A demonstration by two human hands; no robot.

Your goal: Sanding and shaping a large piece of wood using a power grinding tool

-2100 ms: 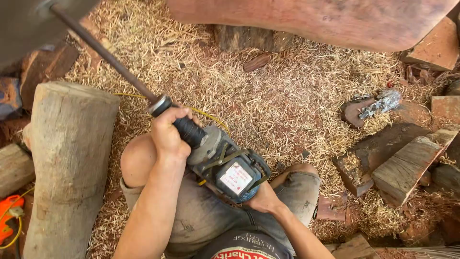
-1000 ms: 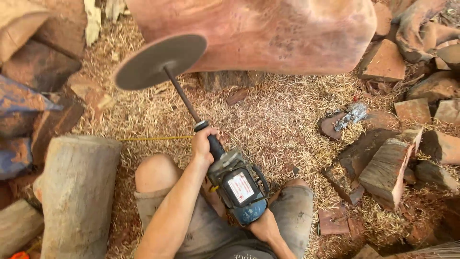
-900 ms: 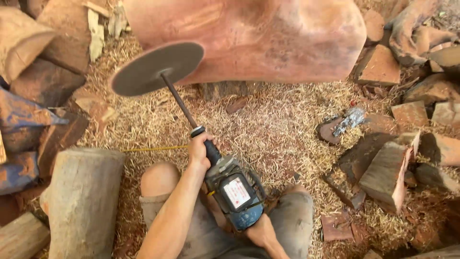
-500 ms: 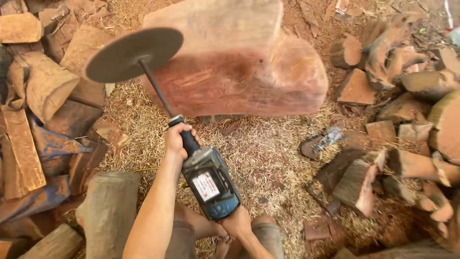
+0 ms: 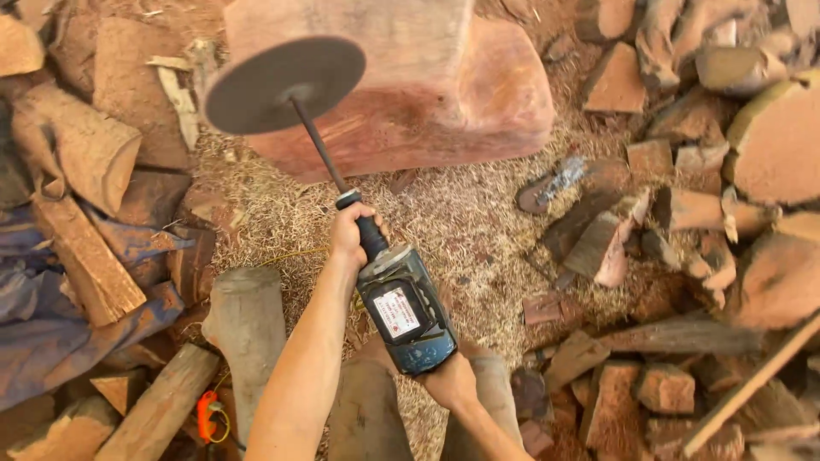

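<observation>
Gripping power tool (image 5: 406, 312): left hand (image 5: 348, 237) clenched round front handle, right hand (image 5: 448, 382) grasping rear. Hovering disc (image 5: 284, 84) before reddish block (image 5: 401, 81), upper centre; block seemingly unworked yet.

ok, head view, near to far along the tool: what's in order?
Right hand on the rear of the blue power tool → left hand on the black front grip → long metal shaft → dark round disc → big reddish wood block.

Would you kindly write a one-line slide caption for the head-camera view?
Both hands hold a blue power tool, its long shaft carrying a dark disc against a large reddish wood block.
</observation>
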